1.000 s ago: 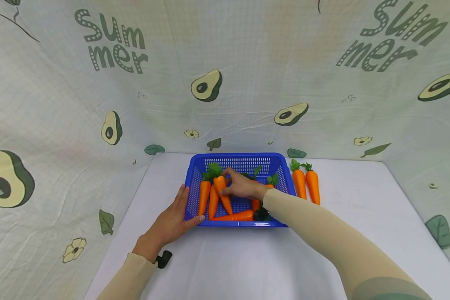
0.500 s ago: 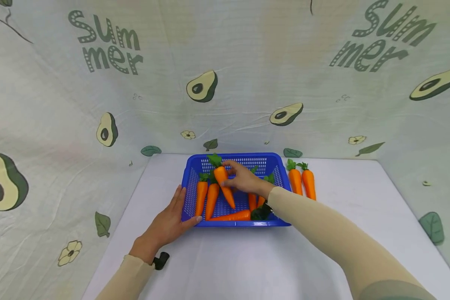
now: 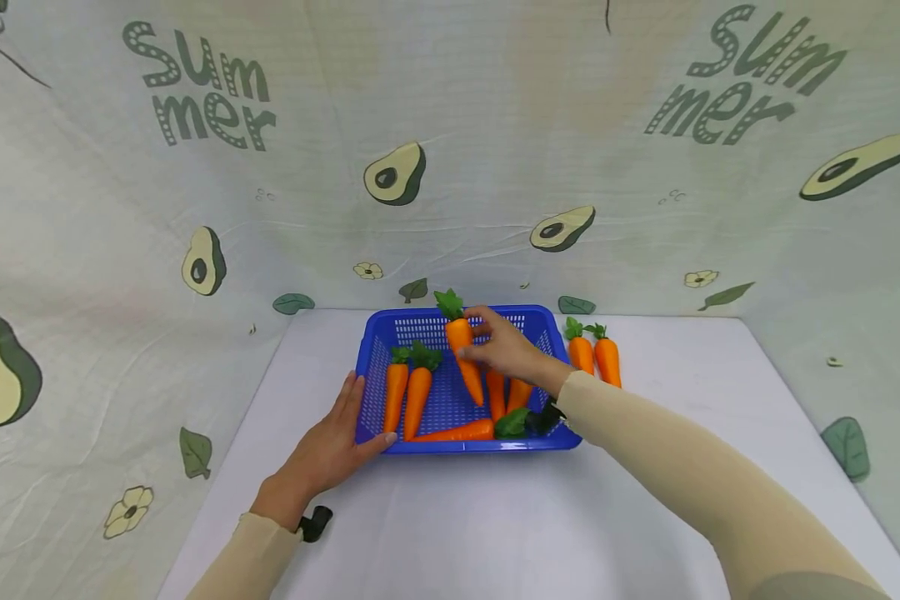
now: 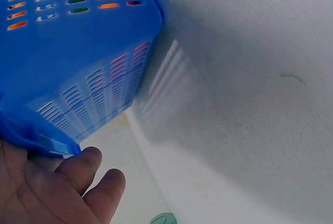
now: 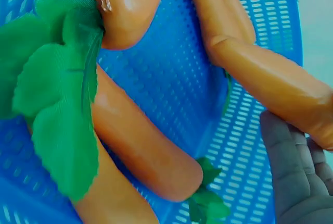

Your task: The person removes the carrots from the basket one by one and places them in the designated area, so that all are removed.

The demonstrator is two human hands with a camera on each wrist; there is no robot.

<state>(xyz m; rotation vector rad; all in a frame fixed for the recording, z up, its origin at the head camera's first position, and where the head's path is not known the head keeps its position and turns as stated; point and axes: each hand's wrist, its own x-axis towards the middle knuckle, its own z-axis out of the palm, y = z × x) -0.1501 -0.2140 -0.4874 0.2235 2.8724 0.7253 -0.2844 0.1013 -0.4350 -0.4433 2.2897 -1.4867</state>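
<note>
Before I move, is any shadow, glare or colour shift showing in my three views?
Head view: soft, even light, basket plainly visible; left wrist view: the basket casts a dark shadow on the table, with bright streaks in it; right wrist view: a cool colour cast, the right hand looking grayish, and a pale highlight on one carrot.

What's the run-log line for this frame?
right hand: holds carrot | left hand: touches blue basket, near-left corner | in basket: other carrots | right of basket: two carrots
</note>
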